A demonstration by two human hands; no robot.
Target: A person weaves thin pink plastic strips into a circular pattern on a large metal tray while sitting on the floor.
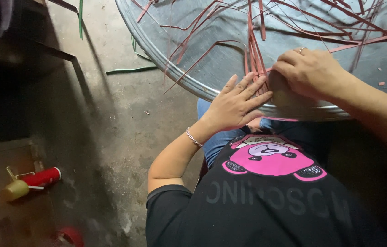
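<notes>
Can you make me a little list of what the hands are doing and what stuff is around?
left hand: left hand lies flat, fingers spread, on the edge of the round metal tray
right hand: right hand curled over a bundle of red strips, ring on one finger
on the tray: more thin red strips spread loosely
wrist: bracelet on the left wrist
floor: green strips; red can at lower left
</notes>
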